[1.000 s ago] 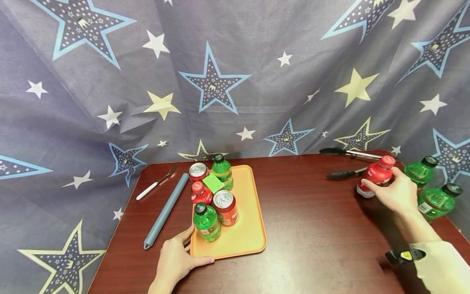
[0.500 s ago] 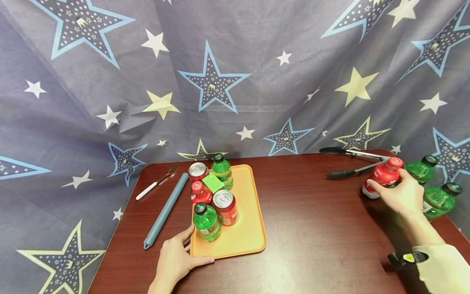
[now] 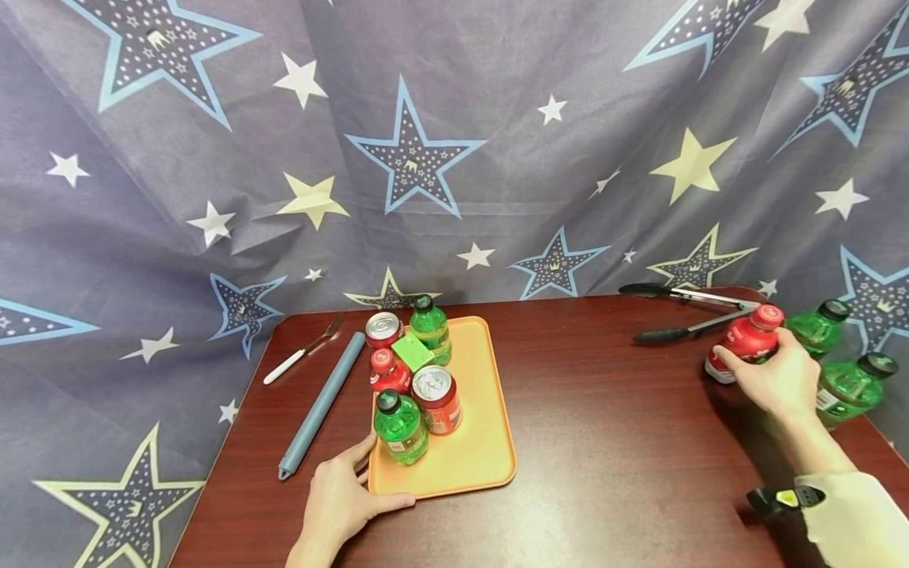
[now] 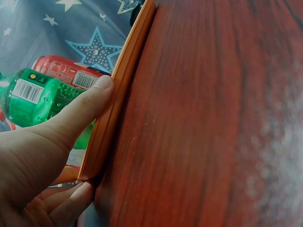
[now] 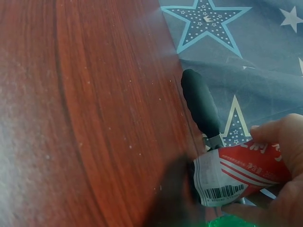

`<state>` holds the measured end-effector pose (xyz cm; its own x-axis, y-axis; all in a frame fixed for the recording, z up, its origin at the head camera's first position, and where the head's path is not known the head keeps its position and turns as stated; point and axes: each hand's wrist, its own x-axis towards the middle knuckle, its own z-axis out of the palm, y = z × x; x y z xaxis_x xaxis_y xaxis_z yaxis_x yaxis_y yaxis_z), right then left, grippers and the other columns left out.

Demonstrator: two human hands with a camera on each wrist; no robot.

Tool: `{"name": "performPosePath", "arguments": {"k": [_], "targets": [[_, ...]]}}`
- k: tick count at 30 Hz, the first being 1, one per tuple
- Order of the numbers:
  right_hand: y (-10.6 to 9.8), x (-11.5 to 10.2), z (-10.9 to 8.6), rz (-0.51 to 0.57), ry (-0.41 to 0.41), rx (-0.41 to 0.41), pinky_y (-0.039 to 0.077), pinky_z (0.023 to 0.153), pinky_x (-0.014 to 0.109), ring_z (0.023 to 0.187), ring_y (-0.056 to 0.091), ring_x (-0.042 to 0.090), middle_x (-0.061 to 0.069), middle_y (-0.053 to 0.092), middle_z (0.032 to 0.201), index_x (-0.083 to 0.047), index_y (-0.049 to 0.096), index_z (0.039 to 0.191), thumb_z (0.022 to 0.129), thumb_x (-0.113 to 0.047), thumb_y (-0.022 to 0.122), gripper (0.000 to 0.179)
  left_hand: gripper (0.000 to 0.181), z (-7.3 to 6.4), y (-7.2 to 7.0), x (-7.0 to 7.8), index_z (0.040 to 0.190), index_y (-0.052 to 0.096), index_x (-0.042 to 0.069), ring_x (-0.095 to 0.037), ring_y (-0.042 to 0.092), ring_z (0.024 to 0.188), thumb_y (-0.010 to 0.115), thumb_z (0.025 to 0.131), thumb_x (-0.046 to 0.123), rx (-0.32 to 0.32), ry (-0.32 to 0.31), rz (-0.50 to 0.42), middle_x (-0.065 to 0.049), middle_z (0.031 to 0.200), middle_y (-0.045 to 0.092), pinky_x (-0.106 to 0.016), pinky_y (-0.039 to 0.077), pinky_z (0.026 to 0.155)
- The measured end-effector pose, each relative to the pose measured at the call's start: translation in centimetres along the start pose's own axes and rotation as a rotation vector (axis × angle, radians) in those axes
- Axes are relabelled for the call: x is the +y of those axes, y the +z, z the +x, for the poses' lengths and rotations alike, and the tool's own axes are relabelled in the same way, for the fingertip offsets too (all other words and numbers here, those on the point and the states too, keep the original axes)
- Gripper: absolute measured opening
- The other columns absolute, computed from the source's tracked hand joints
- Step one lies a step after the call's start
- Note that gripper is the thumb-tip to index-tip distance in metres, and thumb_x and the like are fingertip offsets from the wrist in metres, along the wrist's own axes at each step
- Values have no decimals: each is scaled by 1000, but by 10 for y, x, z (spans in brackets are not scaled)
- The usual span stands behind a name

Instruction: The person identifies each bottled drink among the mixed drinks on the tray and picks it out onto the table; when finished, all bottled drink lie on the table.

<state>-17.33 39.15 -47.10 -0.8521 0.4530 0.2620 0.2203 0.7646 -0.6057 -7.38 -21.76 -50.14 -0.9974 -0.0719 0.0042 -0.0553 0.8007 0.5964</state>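
My left hand [image 3: 337, 497] holds the near left corner of the orange tray [image 3: 486, 442], thumb along its front rim and fingers at its left side. On the tray stand a green bottle [image 3: 401, 434], a red can [image 3: 442, 410], a red bottle [image 3: 389, 375], another can [image 3: 383, 330] and a second green bottle [image 3: 431, 335]. A bright green block [image 3: 413, 352] sits among them. At the far right my right hand [image 3: 777, 375] grips a red bottle [image 3: 742, 341] by its side. In the right wrist view, that bottle's barcode label [image 5: 222, 191] faces the camera.
Two green bottles [image 3: 852, 390] stand right of my right hand. Black-handled tongs [image 3: 663, 336] lie behind the red bottle. Left of the tray are a grey-blue rod [image 3: 323, 406] and a white-handled fork [image 3: 286, 368]. A star-patterned cloth [image 3: 497, 158] hangs behind the table [image 3: 596, 442].
My right hand has moved slightly right with the red bottle, uncovering more of the tongs. The left hand and the tray have stayed in place.
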Motion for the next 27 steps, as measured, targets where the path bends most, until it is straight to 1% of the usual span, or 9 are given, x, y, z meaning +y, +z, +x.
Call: {"name": "performPosePath", "arguments": {"k": [5, 13, 21, 27], "targets": [[1, 1, 1, 1, 28, -9, 43, 70, 51, 101, 61, 60, 37, 67, 117, 7, 59, 128, 89, -42, 80, 66, 126, 0, 0, 1, 149, 62, 6, -24, 77, 115, 98, 48, 72, -3, -3, -2, -8, 140, 73, -38, 65, 89], [4, 1, 2, 12, 48, -3, 44, 78, 56, 106, 61, 59, 35, 67, 120, 6, 57, 132, 91, -43, 78, 67, 126, 0, -1, 1, 149, 62, 4, -28, 77, 116, 97, 50, 74, -6, 10, -2, -12, 139, 73, -39, 66, 88], [6, 4, 5, 17, 51, -22, 44, 79, 57, 108, 59, 60, 36, 64, 125, 7, 54, 137, 92, -43, 77, 71, 127, 1, 0, 1, 150, 62, 6, -28, 75, 120, 96, 49, 76, -8, -13, 14, -9, 141, 72, -39, 66, 89], [8, 2, 5, 26, 64, -9, 45, 88, 66, 113, 57, 61, 36, 62, 128, 7, 50, 141, 93, -42, 75, 74, 127, 0, 1, 0, 149, 62, 6, -27, 76, 118, 97, 49, 75, -3, -5, 5, -9, 140, 73, -38, 66, 88]]}}
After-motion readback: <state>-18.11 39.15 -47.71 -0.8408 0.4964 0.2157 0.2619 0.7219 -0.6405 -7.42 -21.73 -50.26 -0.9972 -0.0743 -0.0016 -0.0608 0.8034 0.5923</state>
